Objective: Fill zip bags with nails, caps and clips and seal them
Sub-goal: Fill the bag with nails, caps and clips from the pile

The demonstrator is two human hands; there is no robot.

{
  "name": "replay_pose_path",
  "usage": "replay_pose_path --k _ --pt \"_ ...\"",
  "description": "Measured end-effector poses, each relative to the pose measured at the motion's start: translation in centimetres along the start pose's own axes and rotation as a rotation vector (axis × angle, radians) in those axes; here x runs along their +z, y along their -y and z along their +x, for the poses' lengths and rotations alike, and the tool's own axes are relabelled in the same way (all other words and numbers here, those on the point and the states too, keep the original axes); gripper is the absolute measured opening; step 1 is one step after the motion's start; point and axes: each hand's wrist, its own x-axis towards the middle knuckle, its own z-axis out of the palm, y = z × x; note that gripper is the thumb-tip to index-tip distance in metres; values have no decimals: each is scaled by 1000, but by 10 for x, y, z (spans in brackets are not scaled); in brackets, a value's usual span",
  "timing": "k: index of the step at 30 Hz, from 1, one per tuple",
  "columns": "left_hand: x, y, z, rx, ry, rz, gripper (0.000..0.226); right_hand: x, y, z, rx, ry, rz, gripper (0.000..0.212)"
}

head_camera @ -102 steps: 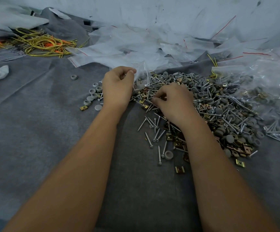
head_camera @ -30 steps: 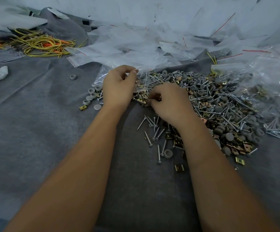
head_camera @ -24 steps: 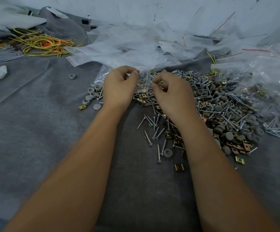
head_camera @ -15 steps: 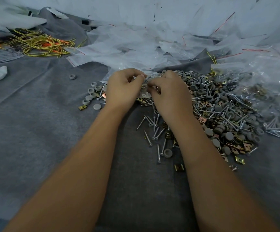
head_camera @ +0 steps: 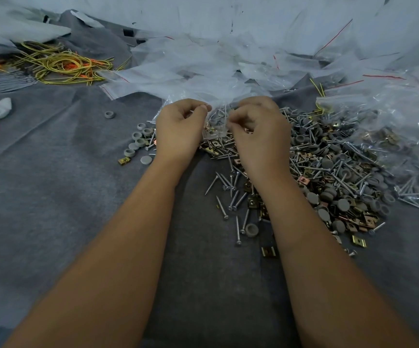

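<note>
Both hands are up at the far middle of the grey felt sheet [head_camera: 52,209], left hand [head_camera: 178,131] and right hand [head_camera: 261,136] each pinching a top corner of one small clear zip bag [head_camera: 217,121] stretched between them, with nails visible inside it. Right below and off to the right is the big loose heap of nails, grey caps and brass clips [head_camera: 328,172], plus a little cluster of grey caps [head_camera: 138,141] just left of the left hand. Empty zip bags [head_camera: 190,71] are piled along the far edge, filled ones [head_camera: 399,126] sit at the right edge, and a tangle of yellow wire [head_camera: 60,66] sits in the far left corner.
</note>
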Motion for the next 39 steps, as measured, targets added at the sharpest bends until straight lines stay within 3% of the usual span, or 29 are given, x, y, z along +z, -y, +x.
replay_pose_path --k 5,7,10,13,15,17,23,31,36,39 --pt "-1 1 3 -18 -35 -58 16 -2 0 -2 -74 52 -164 18" --pt "-3 2 6 -66 -84 -130 18 -3 2 -3 -51 56 -185 29" --pt "-4 2 8 -87 -159 -198 19 -5 2 -1 46 112 -255 26" --pt "1 1 4 -20 -121 -114 20 -5 -1 0 140 328 -427 16" --pt "4 1 2 9 -86 -62 19 -4 -3 -1 174 533 -583 31" --pt "4 2 2 26 -82 -29 19 -3 -5 -2 156 623 -671 41" --pt "3 4 2 17 -73 -7 18 -5 -4 0 148 489 -671 11" --pt "3 5 2 17 -60 5 18 -5 -7 0 118 430 -637 10" --pt "2 6 3 13 -62 5 18 -3 -10 -2 84 490 -682 34" --pt "2 5 2 13 -59 9 18 -4 -10 0 63 505 -639 22"
